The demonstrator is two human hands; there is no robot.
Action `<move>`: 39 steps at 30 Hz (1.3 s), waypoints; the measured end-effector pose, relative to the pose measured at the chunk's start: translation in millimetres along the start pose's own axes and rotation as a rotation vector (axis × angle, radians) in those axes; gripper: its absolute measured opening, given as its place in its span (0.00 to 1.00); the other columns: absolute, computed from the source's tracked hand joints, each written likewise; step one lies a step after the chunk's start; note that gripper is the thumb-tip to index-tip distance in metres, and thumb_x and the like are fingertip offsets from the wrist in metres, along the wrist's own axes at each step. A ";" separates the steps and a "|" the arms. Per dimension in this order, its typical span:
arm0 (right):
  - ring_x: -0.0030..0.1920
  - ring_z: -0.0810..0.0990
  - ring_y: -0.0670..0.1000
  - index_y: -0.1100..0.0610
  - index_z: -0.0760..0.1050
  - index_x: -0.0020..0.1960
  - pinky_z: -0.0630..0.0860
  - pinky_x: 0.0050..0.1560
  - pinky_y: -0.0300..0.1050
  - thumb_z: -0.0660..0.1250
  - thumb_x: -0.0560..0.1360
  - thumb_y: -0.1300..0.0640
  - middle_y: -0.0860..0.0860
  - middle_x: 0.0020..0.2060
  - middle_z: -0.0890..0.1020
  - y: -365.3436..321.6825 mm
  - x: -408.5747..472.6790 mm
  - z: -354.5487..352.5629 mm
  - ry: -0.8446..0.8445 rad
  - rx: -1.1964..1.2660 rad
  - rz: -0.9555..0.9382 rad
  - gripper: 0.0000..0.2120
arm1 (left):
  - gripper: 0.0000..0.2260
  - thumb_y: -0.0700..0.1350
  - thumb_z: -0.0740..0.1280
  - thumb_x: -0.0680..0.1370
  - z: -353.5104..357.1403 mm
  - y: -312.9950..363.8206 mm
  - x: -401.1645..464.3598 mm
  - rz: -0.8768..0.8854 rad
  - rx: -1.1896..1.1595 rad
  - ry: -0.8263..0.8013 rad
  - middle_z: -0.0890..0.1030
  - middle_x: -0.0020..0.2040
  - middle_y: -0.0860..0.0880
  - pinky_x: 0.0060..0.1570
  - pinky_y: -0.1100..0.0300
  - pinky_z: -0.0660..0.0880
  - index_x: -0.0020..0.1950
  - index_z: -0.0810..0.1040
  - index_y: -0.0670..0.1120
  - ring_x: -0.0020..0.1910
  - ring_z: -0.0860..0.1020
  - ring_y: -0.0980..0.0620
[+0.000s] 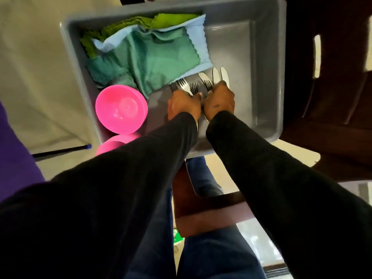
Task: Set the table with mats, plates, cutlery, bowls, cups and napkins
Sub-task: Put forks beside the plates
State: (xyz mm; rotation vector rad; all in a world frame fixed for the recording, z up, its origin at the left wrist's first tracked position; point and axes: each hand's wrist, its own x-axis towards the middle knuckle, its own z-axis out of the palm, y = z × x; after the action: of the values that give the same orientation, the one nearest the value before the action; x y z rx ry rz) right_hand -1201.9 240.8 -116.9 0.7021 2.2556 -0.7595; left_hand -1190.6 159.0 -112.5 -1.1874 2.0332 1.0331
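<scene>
While both hands reach into the grey bin (pixel 267 57) at mid-frame, the cutlery is gathered between them: the left hand (pixel 184 106) has its fingers curled round a fan of forks (pixel 184 86), and the right hand (pixel 219 101) grips a bunch of knives (pixel 218 74) with at least one more fork among them. The fingertips are hidden under the knuckles, so how firmly each bunch is held cannot be told. The main risk appears to be a loose bundle: the forks splay at different angles, and lifting them by the handles alone could let one slide out and clatter back into the bin or onto the floor. Tines and blades point away from the person, toward the top of the frame, which seems safe for now, but they could snag the green cloth (pixel 159 57) just beyond them and drag it out. Two pink bowls (pixel 120 108) sit at the left, one inside the bin's lower left corner and one partly hidden by the left sleeve; a careless elbow might knock them. Since the bin seems to overhang its support at the lower edge, leaning on that rim could tip it.
</scene>
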 end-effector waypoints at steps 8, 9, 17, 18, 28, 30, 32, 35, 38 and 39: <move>0.55 0.79 0.57 0.59 0.70 0.62 0.73 0.52 0.43 0.59 0.82 0.58 0.56 0.53 0.80 8.3 -10.8 7.2 -0.070 0.150 -0.023 0.10 | 0.16 0.50 0.67 0.74 -2.7 4.1 4.1 0.029 0.209 -0.027 0.83 0.57 0.41 0.57 0.49 0.78 0.58 0.81 0.42 0.57 0.80 0.39; 0.57 0.79 0.56 0.60 0.72 0.63 0.72 0.52 0.41 0.62 0.82 0.57 0.55 0.56 0.81 7.8 -11.1 9.5 -0.088 0.150 -0.003 0.12 | 0.15 0.50 0.65 0.76 -5.9 1.2 2.4 0.051 0.217 -0.008 0.82 0.58 0.41 0.56 0.50 0.77 0.58 0.80 0.42 0.57 0.80 0.39; 0.49 0.83 0.53 0.58 0.78 0.57 0.77 0.49 0.42 0.70 0.78 0.59 0.54 0.51 0.83 5.7 -11.3 29.9 -0.104 0.099 0.121 0.09 | 0.23 0.52 0.70 0.77 -11.5 -52.4 2.0 0.100 0.290 0.173 0.77 0.60 0.36 0.59 0.48 0.72 0.63 0.72 0.38 0.61 0.75 0.36; 0.48 0.82 0.52 0.58 0.78 0.56 0.78 0.50 0.43 0.70 0.78 0.59 0.54 0.50 0.83 5.8 -11.1 30.9 -0.106 0.079 0.120 0.08 | 0.24 0.50 0.73 0.75 -10.2 -52.7 3.1 0.090 0.263 0.176 0.77 0.61 0.36 0.60 0.48 0.72 0.64 0.71 0.38 0.61 0.75 0.37; 0.36 0.74 0.49 0.50 0.71 0.35 0.71 0.43 0.42 0.66 0.76 0.61 0.46 0.31 0.74 8.0 -23.0 22.9 -0.192 0.154 0.053 0.13 | 0.14 0.35 0.68 0.74 -13.9 -31.1 -10.4 0.131 0.138 0.089 0.80 0.58 0.38 0.55 0.53 0.74 0.59 0.73 0.38 0.58 0.79 0.40; 0.34 0.74 0.48 0.51 0.70 0.33 0.74 0.43 0.43 0.69 0.75 0.61 0.46 0.31 0.75 7.4 -27.6 20.2 -0.147 0.197 0.064 0.15 | 0.11 0.34 0.67 0.74 -16.5 -32.0 -17.4 0.156 0.111 0.068 0.81 0.55 0.39 0.53 0.55 0.72 0.56 0.74 0.38 0.57 0.78 0.39; 0.33 0.74 0.47 0.52 0.70 0.33 0.76 0.43 0.43 0.70 0.75 0.61 0.47 0.30 0.75 6.5 -35.8 13.0 -0.119 0.238 0.065 0.15 | 0.07 0.35 0.66 0.75 -20.7 -33.8 -28.6 0.198 0.114 0.057 0.81 0.53 0.38 0.47 0.56 0.68 0.52 0.75 0.38 0.55 0.77 0.38; 0.32 0.73 0.46 0.53 0.71 0.34 0.74 0.39 0.41 0.68 0.75 0.63 0.47 0.30 0.74 1.9 -55.3 -7.5 -0.107 0.277 0.049 0.14 | 0.05 0.35 0.65 0.74 -34.3 -30.9 -51.2 0.282 0.078 0.063 0.80 0.45 0.40 0.38 0.59 0.58 0.44 0.70 0.43 0.49 0.77 0.37; 0.34 0.75 0.47 0.53 0.73 0.34 0.75 0.39 0.41 0.68 0.74 0.64 0.47 0.30 0.76 -10.2 -90.1 -35.3 -0.083 0.350 0.011 0.12 | 0.13 0.34 0.63 0.73 -58.5 -21.2 -88.2 0.287 0.004 0.056 0.76 0.39 0.46 0.38 0.56 0.61 0.38 0.63 0.48 0.45 0.76 0.39; 0.35 0.76 0.48 0.52 0.74 0.33 0.77 0.43 0.45 0.69 0.73 0.64 0.46 0.30 0.77 -14.6 -102.9 -44.7 -0.077 0.384 -0.015 0.13 | 0.14 0.34 0.64 0.72 -68.4 -17.0 -101.9 0.285 -0.054 0.058 0.75 0.37 0.48 0.38 0.51 0.66 0.37 0.62 0.50 0.43 0.76 0.39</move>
State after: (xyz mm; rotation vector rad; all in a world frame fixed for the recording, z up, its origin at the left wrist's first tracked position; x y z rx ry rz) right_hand -1162.8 232.7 -11.0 0.8159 2.0676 -1.2238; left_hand -1135.6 143.0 -2.7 -0.9816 2.2801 1.2057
